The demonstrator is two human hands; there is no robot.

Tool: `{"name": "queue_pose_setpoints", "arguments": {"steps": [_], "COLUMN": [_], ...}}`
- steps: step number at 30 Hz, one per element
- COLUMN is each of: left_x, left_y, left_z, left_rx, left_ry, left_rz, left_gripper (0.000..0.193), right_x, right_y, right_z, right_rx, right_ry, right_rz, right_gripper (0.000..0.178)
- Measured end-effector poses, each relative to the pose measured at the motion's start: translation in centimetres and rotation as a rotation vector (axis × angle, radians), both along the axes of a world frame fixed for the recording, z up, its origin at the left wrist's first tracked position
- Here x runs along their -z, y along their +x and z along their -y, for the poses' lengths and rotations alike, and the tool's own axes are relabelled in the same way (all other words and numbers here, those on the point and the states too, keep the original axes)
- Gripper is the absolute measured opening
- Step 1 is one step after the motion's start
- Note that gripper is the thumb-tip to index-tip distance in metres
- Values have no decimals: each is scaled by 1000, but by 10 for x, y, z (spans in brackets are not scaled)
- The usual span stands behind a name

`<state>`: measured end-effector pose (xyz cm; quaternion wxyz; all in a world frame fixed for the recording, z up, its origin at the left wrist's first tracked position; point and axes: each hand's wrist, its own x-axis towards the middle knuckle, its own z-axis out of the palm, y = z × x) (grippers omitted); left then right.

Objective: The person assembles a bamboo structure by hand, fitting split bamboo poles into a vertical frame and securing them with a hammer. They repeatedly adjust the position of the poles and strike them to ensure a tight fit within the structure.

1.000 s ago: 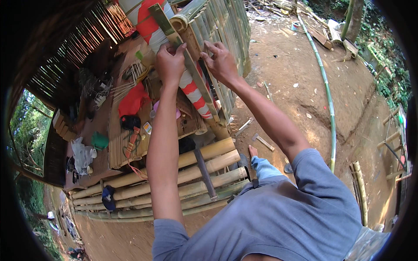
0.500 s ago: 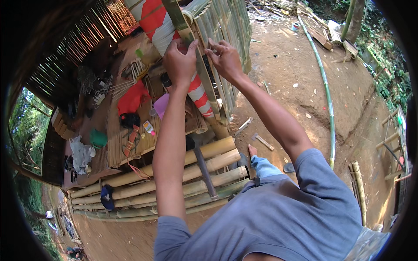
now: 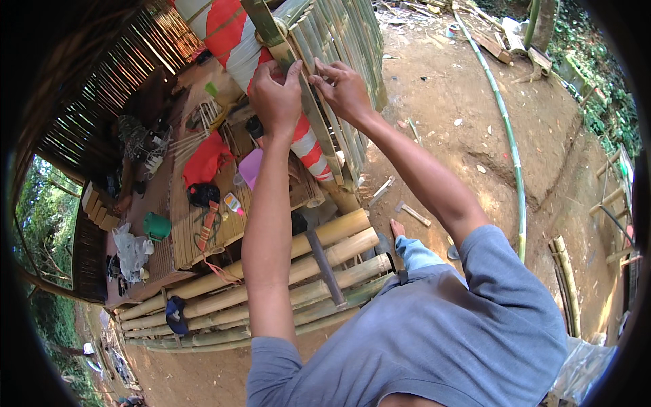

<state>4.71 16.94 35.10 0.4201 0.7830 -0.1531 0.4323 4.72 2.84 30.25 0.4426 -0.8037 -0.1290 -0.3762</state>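
Note:
My left hand [image 3: 277, 95] is closed around a green bamboo slat [image 3: 271, 30] that runs down across a wall of upright split bamboo slats [image 3: 339, 41]. Just to its right, my right hand [image 3: 342, 89] pinches at the same slat where it meets the wall; what its fingertips hold is too small to tell. A red and white striped post [image 3: 234, 41] stands directly behind my left hand. Both forearms reach up from the lower edge, and my blue-grey shirt fills the bottom.
A hammer [image 3: 325, 268] lies across thick bamboo poles [image 3: 285, 275] below my arms. The bamboo platform [image 3: 196, 224] carries a red cloth [image 3: 203, 159], a green cup [image 3: 156, 226] and a plastic bag [image 3: 129, 247]. A long green bamboo pole [image 3: 505, 136] lies on bare earth to the right.
Both hands and the slat wall sit a little higher in view than a second ago. My two hands have drawn closer together on the green slat.

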Motion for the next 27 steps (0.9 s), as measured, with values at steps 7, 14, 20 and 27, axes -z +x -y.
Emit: {"name": "queue_pose_setpoints", "arguments": {"steps": [7, 14, 20, 27], "left_x": [-1, -3, -8, -8], "left_y": [-2, -3, -9, -10], "left_z": [0, -1, 0, 3], "left_rx": [-14, -28, -32, -62], "left_ry": [-17, 32, 17, 35], "left_rz": [32, -25, -77, 3], "left_gripper": [32, 43, 43, 40], "right_x": [3, 10, 8, 11], "right_y": [-7, 0, -2, 2], "right_z": [-4, 2, 2, 2], "right_rx": [-31, -49, -62, -65], "right_ry": [8, 10, 15, 54], "right_rz": [44, 22, 10, 36], "right_gripper": [37, 41, 40, 39]}}
